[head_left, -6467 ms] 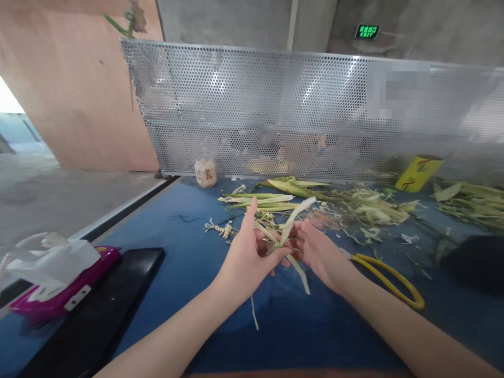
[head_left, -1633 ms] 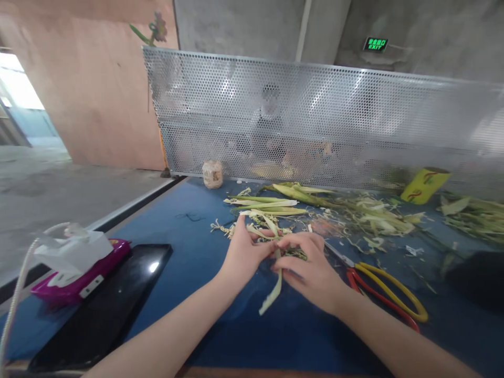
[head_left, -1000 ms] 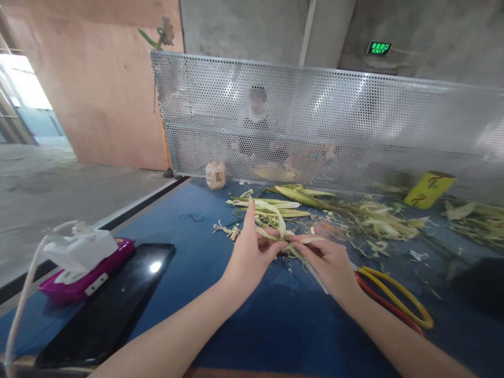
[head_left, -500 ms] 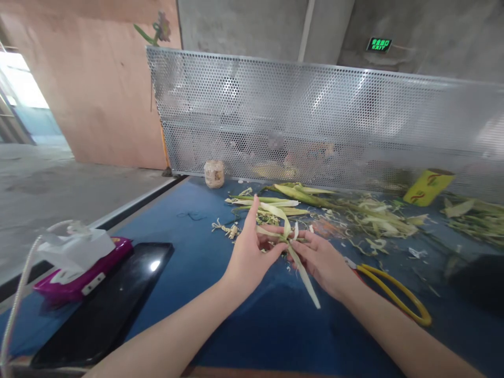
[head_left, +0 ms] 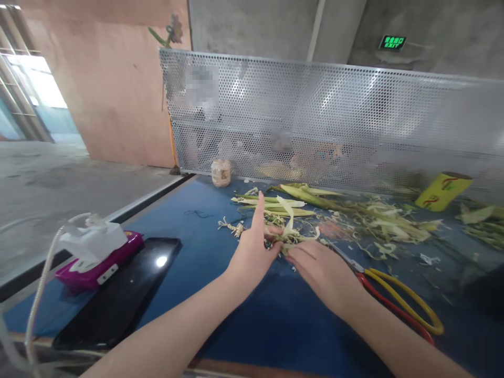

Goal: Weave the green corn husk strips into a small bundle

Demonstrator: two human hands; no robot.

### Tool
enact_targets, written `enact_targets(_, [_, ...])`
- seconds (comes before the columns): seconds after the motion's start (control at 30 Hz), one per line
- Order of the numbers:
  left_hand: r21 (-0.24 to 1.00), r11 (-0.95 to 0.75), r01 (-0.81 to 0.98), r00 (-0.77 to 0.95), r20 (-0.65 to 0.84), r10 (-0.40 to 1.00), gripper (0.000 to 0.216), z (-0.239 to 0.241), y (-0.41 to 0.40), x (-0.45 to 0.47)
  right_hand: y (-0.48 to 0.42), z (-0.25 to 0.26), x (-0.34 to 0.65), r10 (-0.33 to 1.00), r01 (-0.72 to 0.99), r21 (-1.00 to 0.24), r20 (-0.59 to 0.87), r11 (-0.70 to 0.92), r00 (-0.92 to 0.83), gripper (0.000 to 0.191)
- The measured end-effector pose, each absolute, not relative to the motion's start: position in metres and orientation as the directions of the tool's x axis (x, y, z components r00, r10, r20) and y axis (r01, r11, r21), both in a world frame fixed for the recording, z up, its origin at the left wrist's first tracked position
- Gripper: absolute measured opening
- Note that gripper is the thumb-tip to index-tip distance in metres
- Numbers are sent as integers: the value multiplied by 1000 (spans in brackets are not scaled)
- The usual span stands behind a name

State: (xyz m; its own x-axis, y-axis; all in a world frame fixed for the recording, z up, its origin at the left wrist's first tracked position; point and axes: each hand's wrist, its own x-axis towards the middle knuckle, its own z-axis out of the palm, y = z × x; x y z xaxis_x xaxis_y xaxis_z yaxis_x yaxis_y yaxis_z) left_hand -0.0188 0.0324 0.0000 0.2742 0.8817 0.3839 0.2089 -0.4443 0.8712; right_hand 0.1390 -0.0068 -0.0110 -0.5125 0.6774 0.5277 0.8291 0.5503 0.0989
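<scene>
My left hand (head_left: 250, 257) is closed, its thumb pinching a pale corn husk strip (head_left: 290, 216) while the index finger points up. On the same strip, close by, the curled fingers of my right hand (head_left: 325, 270) are pressed together. One end of the strip stands up between the hands. The point where my fingertips meet is partly hidden. Beyond lie green and pale husks (head_left: 281, 205) and, left of them, a small braided piece (head_left: 232, 227). Scissors (head_left: 401, 299) with one yellow and one red handle lie by my right forearm.
A black tablet or phone (head_left: 122, 294) and a magenta power strip (head_left: 132, 244) with a white adapter (head_left: 94, 241) lie left. Behind stand a jar (head_left: 221, 173) and a perforated metal screen (head_left: 275, 89). A yellow container (head_left: 443, 191) and a husk heap (head_left: 381, 220) are right.
The strip's long end that hung towards me is no longer visible. My right hand has turned palm down, fingers curled lower. The view has shifted left, and the red scissor handle shows more.
</scene>
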Motion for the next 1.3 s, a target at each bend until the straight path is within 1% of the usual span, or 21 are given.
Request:
enact_targets(0.03, [870, -440, 223, 297, 369, 881, 89, -1, 32, -18, -7, -10, 139, 602, 799, 209, 558, 564, -571, 22])
enact_targets(0.07, [869, -435, 234, 321, 354, 878, 91, -2, 31, -16, -7, -9, 140, 539, 771, 290, 577, 566, -613, 21])
enact_targets(0.1, [868, -434, 242, 346, 341, 874, 92, -3, 30, -15, -7, -8, 140, 492, 751, 340, 592, 566, -639, 20])
enact_targets(0.13, [865, -439, 244, 370, 335, 866, 92, -4, 29, -15, -7, -6, 140, 464, 738, 358, 601, 572, -651, 19])
enact_targets(0.17, [861, -449, 239, 391, 338, 856, 92, -5, 28, -14, -6, -5, 141, 457, 733, 349, 606, 584, -651, 18])
enact_targets(0.23, [855, -471, 215, 414, 357, 837, 90, -5, 27, -14, -5, -3, 143, 493, 749, 274, 610, 603, -620, 16])
enact_targets(0.3, [856, -482, 188, 420, 373, 827, 89, -5, 28, -13, -3, -2, 145, 552, 786, 169, 625, 595, -552, 14])
enact_targets(0.4, [850, -488, 197, 452, 363, 815, 89, -5, 29, -13, 0, -3, 149, 597, 815, 34, 663, 579, -452, 12])
enact_targets(0.57, [813, -535, 229, 510, 368, 777, 89, -5, 27, -13, 4, -5, 152, 608, 794, -92, 698, 600, -378, 11])
enact_targets(0.67, [822, -523, 225, 513, 357, 780, 88, -4, 24, -14, 5, -7, 153, 626, 788, -153, 703, 596, -337, 11])
enact_targets(0.73, [828, -511, 230, 486, 357, 798, 89, -3, 23, -14, 4, -7, 153, 665, 793, -204, 681, 574, -306, 11])
enact_targets(0.8, [831, -507, 231, 460, 365, 809, 90, -2, 23, -14, 3, -6, 152, 723, 798, -284, 643, 531, -252, 10])
enact_targets(0.9, [834, -498, 235, 422, 374, 826, 94, 0, 23, -14, 2, -2, 151, 839, 757, -492, 527, 430, -134, 12])
enact_targets(1.0, [840, -484, 246, 371, 380, 847, 98, 1, 23, -13, 3, 2, 149, 941, 608, -733, 330, 306, -75, 17])
enact_targets(1.1, [855, -464, 231, 343, 374, 862, 101, 3, 23, -13, 5, 1, 148, 980, 362, -910, 193, 201, -58, 21])
enact_targets(1.2, [877, -429, 218, 325, 350, 879, 102, 3, 23, -13, 7, -2, 146, 993, 75, -991, 108, 111, -46, 20])
enact_targets(1.3, [929, -362, 79, 326, 319, 890, 102, 3, 24, -12, 6, -3, 145, 997, -136, -990, 31, 22, -65, 21])
